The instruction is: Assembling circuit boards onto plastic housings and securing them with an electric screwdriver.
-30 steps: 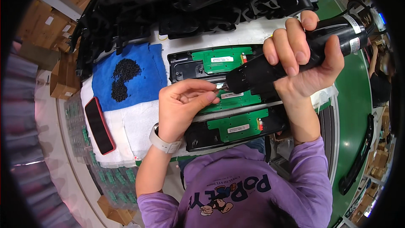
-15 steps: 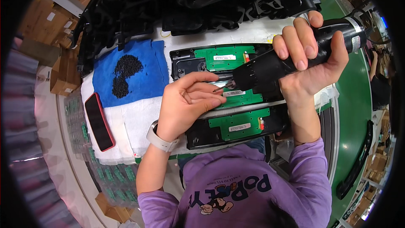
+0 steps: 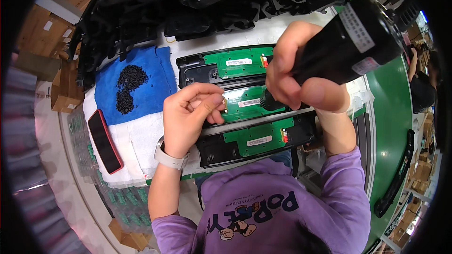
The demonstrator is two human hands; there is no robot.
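Note:
My right hand (image 3: 294, 68) is wrapped round a black electric screwdriver (image 3: 346, 42). It tilts over the middle of three black plastic housings, its nose low above that housing's green circuit board (image 3: 252, 101); the bit is hidden. My left hand (image 3: 195, 113) hovers by the left end of this board, thumb and fingertips pinched together. Anything between them is too small to make out. Beyond lies a second housing with its green board (image 3: 235, 62); nearer me is a third housing with a green board (image 3: 259, 136). Both boards carry a white label and a red-and-yellow part.
A blue cloth (image 3: 157, 75) holds piles of small black screws (image 3: 132, 77). To its near left lies a red-cased phone (image 3: 104, 142). Black plastic parts (image 3: 207, 4) are heaped along the far side. Green flooring (image 3: 381, 127) and another person (image 3: 423, 82) show at the right.
The screwdriver has swung from nearly level to steeply nose-down over the middle board. My left hand has drawn slightly left, away from the bit, with its fingers curling tighter.

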